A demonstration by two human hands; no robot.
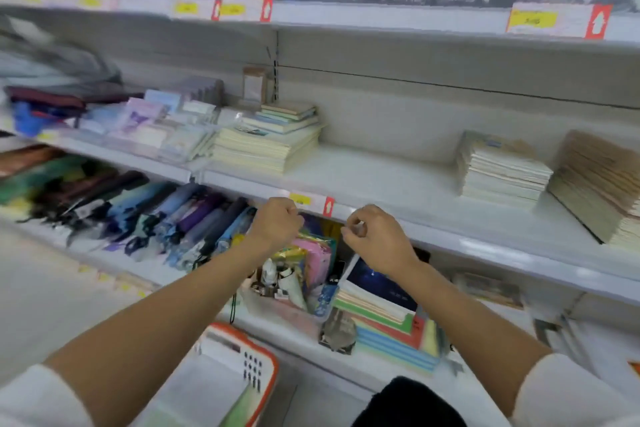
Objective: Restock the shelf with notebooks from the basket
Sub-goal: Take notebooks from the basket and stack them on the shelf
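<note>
Your left hand (275,224) makes a closed, empty grip at the shelf (381,177) edge; your right hand (377,239) curls its grip too, contents unclear; notebooks (266,149) lie stacked on the shelf, basket (266,357) below

Feed check, background only. I am looking at a white metal shelving unit with a pale grey back panel (415,55). A thin dark seam runs across the panel, sloping down to the right. A slotted upright strip (276,80) splits the panel left of centre. The middle shelf (381,180) is a plain white board with a bare stretch at its centre. The top shelf edge (381,15) carries a yellow price label (531,19) with a red arrow tag (598,21) beside it. On the lower left tier lie folded umbrellas (156,215), dark blue and purple. A strip of grey floor (304,402) shows nearest the camera. Light is bright and even, with soft shade under the top shelf. The left third is motion-blurred.
</note>
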